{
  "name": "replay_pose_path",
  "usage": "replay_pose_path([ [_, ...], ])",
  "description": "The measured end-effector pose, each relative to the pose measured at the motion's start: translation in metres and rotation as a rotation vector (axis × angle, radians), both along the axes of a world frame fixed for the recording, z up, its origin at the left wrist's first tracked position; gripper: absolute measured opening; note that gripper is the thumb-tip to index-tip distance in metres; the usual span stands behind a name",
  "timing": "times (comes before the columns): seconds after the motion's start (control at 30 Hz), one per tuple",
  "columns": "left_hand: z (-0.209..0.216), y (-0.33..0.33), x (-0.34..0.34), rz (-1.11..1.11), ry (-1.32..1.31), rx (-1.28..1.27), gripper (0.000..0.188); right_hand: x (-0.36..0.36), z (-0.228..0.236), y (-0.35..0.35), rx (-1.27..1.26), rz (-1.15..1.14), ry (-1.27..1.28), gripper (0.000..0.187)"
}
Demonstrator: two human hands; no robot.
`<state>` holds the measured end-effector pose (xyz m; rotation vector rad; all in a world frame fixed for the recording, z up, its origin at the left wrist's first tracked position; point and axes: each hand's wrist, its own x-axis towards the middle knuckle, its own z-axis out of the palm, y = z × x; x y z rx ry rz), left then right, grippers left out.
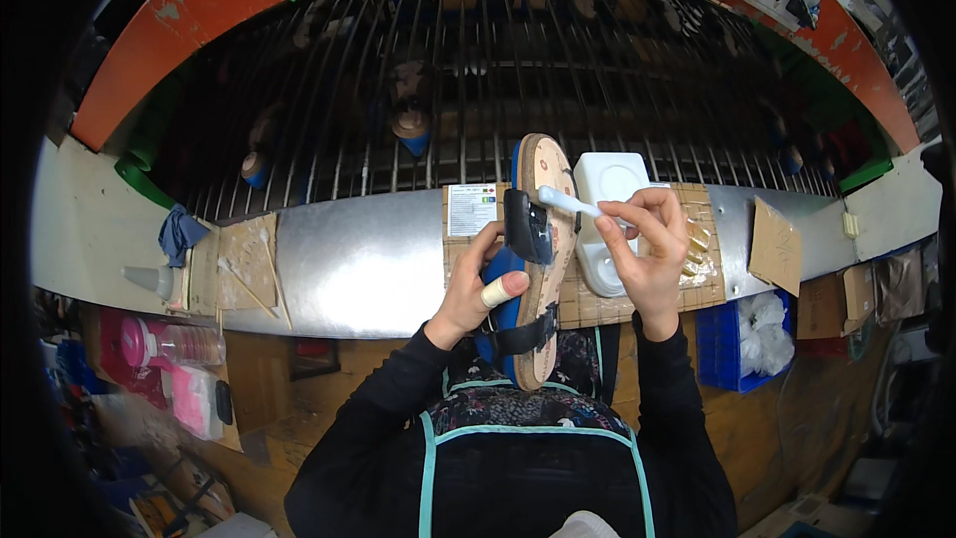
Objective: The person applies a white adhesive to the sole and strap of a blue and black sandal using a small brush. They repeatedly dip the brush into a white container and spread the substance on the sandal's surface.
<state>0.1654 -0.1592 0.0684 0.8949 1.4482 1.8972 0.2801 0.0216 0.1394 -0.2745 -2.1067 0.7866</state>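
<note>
A sandal (550, 284) on a blue last is held upright, its tan underside turned up and black straps folded round the edges. My left hand (465, 286) grips it from the left side, the thumb wrapped in pale tape. Between the thumb and fingers of my right hand (649, 254) is a small white brush (571, 201). The brush's broad tip meets the sandal near the end of the upper black strap (525, 227). Just behind the right hand stands a white plastic container (609, 176) with a round well at its near end.
Cardboard (709, 284) lies under the container on the metal ledge (344, 269). Beyond runs a rack of metal bars (478, 90) with several lasted shoes beneath it. A blue bin (719, 349) of white plastic sits right; a pink-capped bottle (184, 345) is left, below thin sticks (249, 287).
</note>
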Motion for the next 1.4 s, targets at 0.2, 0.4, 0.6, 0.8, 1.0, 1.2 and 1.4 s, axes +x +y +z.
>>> replay_pose_path([
  [0.2,0.010,0.003,-0.006,-0.077,-0.103,-0.008,0.076,0.008,0.008,0.014,0.141,0.044,-0.079,0.018],
  [0.4,0.022,0.006,-0.013,-0.149,-0.130,-0.088,0.100,0.016,0.011,0.012,0.183,0.051,-0.064,0.019],
  [0.6,0.027,0.012,-0.010,-0.171,-0.291,-0.076,0.091,0.018,0.008,0.016,-0.105,0.229,-0.031,0.017],
  [0.8,0.024,0.007,0.004,-0.166,-0.456,-0.010,0.078,0.021,-0.019,-0.006,-0.180,0.061,-0.055,0.015],
  [1.0,0.008,0.004,0.001,-0.051,-0.514,-0.014,0.074,0.045,-0.038,-0.039,-0.396,0.127,-0.095,0.014],
  [1.2,0.001,0.003,0.004,0.017,-0.385,-0.044,0.078,0.034,-0.045,-0.059,-0.381,-0.051,-0.049,0.014],
  [1.4,0.000,0.001,0.005,0.108,-0.280,-0.002,0.062,0.021,-0.040,-0.057,-0.149,-0.170,-0.020,0.018],
])
